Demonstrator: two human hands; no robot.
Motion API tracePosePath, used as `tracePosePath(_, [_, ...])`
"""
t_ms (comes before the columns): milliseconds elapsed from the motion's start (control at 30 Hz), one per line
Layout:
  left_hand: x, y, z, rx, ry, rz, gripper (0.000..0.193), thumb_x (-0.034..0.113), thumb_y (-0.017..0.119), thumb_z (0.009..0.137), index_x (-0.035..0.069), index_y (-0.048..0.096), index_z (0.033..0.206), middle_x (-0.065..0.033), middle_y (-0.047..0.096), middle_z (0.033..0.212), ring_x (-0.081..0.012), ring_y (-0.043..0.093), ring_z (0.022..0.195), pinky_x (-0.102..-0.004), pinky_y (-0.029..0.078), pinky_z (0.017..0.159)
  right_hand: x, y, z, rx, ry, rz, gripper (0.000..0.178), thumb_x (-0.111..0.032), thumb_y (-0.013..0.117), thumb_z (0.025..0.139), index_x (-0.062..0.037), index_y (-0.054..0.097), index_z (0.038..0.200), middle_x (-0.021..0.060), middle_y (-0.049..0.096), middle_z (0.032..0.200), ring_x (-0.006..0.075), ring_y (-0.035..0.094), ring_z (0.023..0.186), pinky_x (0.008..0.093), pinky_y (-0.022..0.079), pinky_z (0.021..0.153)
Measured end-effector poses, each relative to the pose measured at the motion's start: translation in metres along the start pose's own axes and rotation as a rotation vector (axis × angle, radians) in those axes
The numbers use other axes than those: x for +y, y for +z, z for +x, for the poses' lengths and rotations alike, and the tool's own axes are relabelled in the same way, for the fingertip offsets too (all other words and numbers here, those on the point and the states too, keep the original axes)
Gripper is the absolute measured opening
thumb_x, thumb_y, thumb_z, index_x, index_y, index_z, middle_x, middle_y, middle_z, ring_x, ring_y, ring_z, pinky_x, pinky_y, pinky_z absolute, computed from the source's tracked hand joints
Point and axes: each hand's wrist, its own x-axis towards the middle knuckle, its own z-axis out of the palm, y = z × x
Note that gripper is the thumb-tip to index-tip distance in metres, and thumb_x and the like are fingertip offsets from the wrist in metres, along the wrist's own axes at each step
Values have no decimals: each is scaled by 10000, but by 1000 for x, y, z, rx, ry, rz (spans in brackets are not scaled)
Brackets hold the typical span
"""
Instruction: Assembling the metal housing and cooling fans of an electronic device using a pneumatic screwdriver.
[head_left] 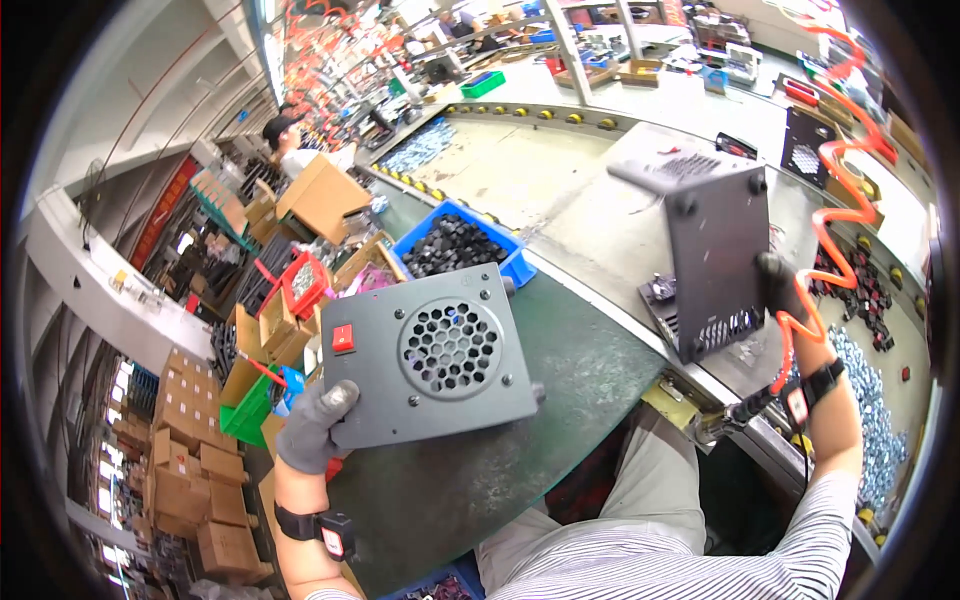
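Observation:
My left hand (pixel 317 425), in a grey glove, grips the lower left corner of a dark grey metal case (pixel 385 385). That case has a round honeycomb fan grille, a red rocker switch (pixel 343 338) and small rubber feet at its right side. It is held tilted over the green tabletop (pixel 575 350). On the right, my gloved right hand (pixel 780 285) is closed on the edge of a bent black sheet-metal housing (pixel 715 260) with slotted vents and rubber feet. Most of the right fingers are hidden behind it.
A blue bin (pixel 515 265) of small black parts stands beyond the grey case. Red and green bins and cartons (pixel 205 500) are at left. An orange coiled hose (pixel 835 215) hangs by my right arm, near a driver tool (pixel 745 410). Loose silver screws (pixel 860 410) lie at right.

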Motion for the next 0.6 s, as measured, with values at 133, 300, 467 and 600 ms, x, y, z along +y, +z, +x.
tracePosePath(133, [10, 44, 13, 15, 35, 66, 425, 320, 559, 833, -44, 562, 1052, -66, 621, 769, -105, 570, 575, -212, 421, 475, -27, -130, 32, 171, -61, -269, 288, -164, 517, 829, -47, 558, 1089, -18, 499, 781, 116, 456, 669, 292, 426, 653])
tracePosePath(300, [19, 102, 38, 137, 55, -45, 306, 230, 504, 867, -35, 550, 1012, -69, 588, 678, -84, 467, 386, -184, 319, 316, -106, -57, 11, 628, -34, -1401, 577, -167, 578, 757, -48, 434, 1303, 194, 618, 1085, 288, 607, 983, 342, 457, 855])
tracePosePath(467, [20, 132, 105, 81, 2, -304, 314, 213, 497, 889, 0, 491, 1120, -70, 616, 816, -53, 532, 478, -167, 404, 350, -89, -78, -19, 619, 155, -1390, 691, -190, 675, 734, -72, 392, 1353, 224, 574, 1153, 330, 571, 1047, 363, 456, 877])
tracePosePath(600, [-9, 170, 175, -190, 83, -715, 193, 167, 537, 897, 127, 519, 1085, -3, 616, 864, -85, 595, 677, -205, 464, 452, -66, -58, -56, 471, 325, -1619, 624, -263, 689, 741, -74, 465, 1291, 200, 598, 1107, 310, 584, 1020, 359, 464, 880])
